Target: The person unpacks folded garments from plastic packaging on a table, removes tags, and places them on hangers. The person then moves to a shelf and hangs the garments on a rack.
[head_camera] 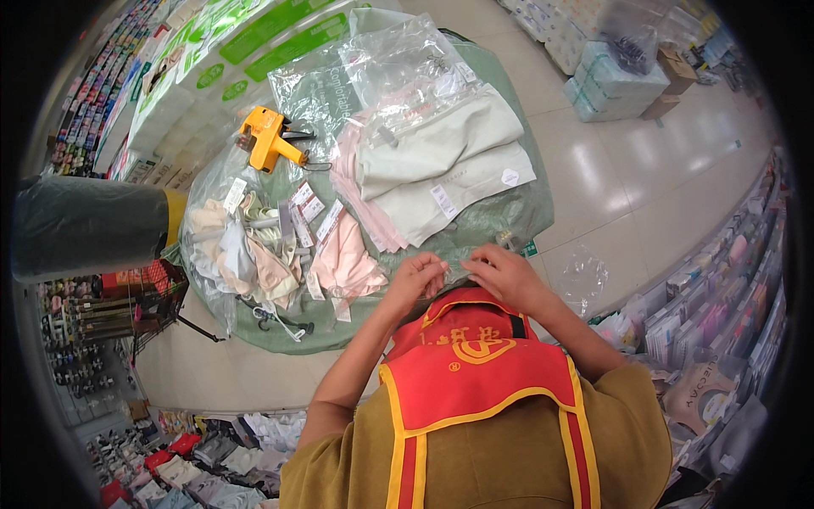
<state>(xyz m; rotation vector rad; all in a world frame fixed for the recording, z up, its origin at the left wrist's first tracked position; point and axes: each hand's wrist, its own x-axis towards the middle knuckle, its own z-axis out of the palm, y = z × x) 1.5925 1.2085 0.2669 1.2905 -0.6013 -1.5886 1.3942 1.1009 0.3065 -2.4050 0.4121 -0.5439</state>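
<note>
My left hand (421,278) and my right hand (502,272) are close together at the near edge of a green woven sack (346,331), just above my red apron. The fingers of both are curled inward. Something clear, perhaps thin plastic, shows between them, but whether either hand grips it is hard to make out. Beyond them lies a stack of pale grey folded garments (439,153) with a label, above pink ones (346,159). Left of that are a pink garment (343,261) with price tags (306,203) and a heap of beige and grey underwear (245,248).
A yellow price labeller (267,140) rests on clear plastic bags (311,89). Small black and white hangers (280,318) lie at the sack's near left. White-green packages (235,57) are piled behind. A dark cylinder (89,226) juts in from the left; hanging goods (712,299) line the right.
</note>
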